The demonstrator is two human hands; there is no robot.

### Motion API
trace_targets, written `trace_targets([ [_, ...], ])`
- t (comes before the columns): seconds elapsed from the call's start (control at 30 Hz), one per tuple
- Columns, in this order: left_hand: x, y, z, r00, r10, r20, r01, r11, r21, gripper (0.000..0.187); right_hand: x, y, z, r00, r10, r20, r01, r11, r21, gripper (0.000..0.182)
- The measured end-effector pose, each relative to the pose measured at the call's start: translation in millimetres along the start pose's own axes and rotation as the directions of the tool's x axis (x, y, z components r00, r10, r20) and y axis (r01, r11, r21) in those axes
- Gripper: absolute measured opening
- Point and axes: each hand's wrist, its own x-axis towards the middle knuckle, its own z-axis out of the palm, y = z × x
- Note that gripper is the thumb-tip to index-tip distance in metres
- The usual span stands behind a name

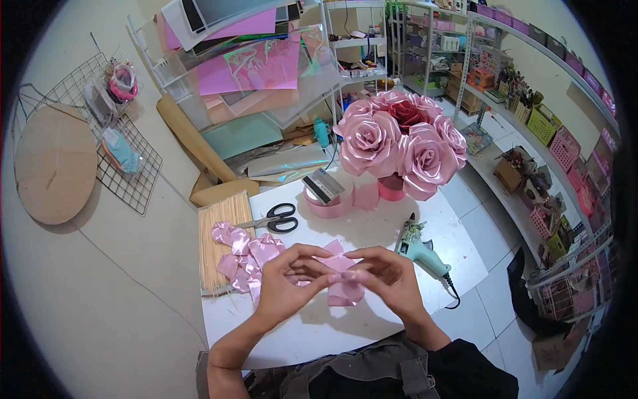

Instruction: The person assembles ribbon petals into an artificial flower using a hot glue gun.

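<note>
Over the front of the white table, a piece of pink satin ribbon (345,293) is pinched between my two hands. My left hand (292,276) grips it from the left with thumb and fingertips, and my right hand (385,272) does the same from the right. The ribbon's ends show above and below my fingertips; its pinched middle is partly hidden. Beside my left hand lie several shaped pink ribbon pieces (247,256). A mint-green glue gun (425,255) rests to the right of my right hand.
Black-handled scissors (272,219) lie across a bundle of thin wooden sticks (222,219). Behind my hands are a ribbon roll (330,207) with a box (324,185) on top, and a bouquet of large pink satin roses (402,143). Shelves (495,176) stand at right.
</note>
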Motion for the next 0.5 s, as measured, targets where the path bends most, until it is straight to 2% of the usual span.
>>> trace_targets([
  [0.07,4,-1,-4,0.999,0.028,-0.046,-0.028,1.0,-0.002,0.029,4,2,-4,0.997,0.083,-0.006,-0.078,0.958,0.275,0.036],
  [0.13,8,-1,-7,0.993,0.01,-0.119,-0.016,0.999,-0.042,0.029,5,4,-4,0.996,0.084,0.01,-0.083,0.955,0.283,0.038],
  [0.2,10,-4,-10,0.991,0.028,-0.132,-0.035,0.998,-0.048,0.028,6,4,0,0.994,0.091,0.061,-0.097,0.989,0.114,0.043],
  [0.27,12,-2,-12,0.996,-0.035,-0.086,0.034,0.999,-0.015,0.027,9,15,1,0.995,0.092,0.036,-0.096,0.987,0.126,0.039],
  [0.4,8,4,-47,0.992,-0.071,-0.104,0.074,0.997,0.032,0.018,15,23,-1,0.997,0.077,0.03,-0.081,0.985,0.155,0.034],
  [0.47,-6,28,-78,0.961,0.02,-0.275,0.056,0.963,0.264,0.014,16,23,0,0.992,0.122,-0.015,-0.122,0.992,0.012,0.036],
  [0.5,-17,41,-93,0.91,0.105,-0.4,0.026,0.951,0.308,0.014,17,25,2,0.993,0.115,-0.01,-0.115,0.993,-0.028,0.038],
])
